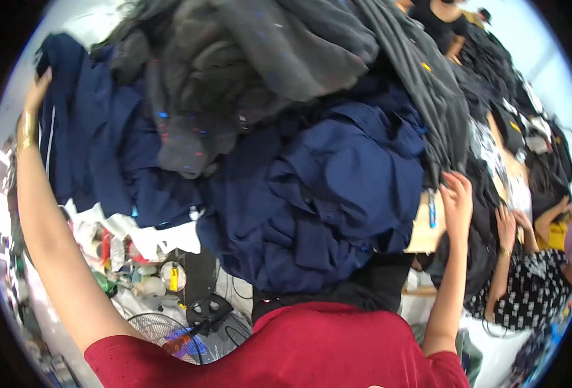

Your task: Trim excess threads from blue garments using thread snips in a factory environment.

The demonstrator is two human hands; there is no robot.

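At the far left my left hand [38,90] reaches out and is closed on the edge of a navy garment [82,123] with a white stripe. The fabric hides some of its fingers. On the right, my right hand [457,200] has loosely bent fingers set apart, their tips at the lower end of a grey garment [422,71]. Beside that hand lies a small blue-and-dark slender tool [433,210]. Between my arms a bunched heap of navy cloth [351,174] spills over the table's near edge. Dark grey fleece garments [260,58] are piled beyond it.
A black floor fan [163,333], a roll of tape [173,277] and mixed clutter sit below left. At right, a co-worker in a patterned top [532,294] has both hands at the wooden table [522,171], among black garments [493,64]. Another person [438,22] stands farther back.
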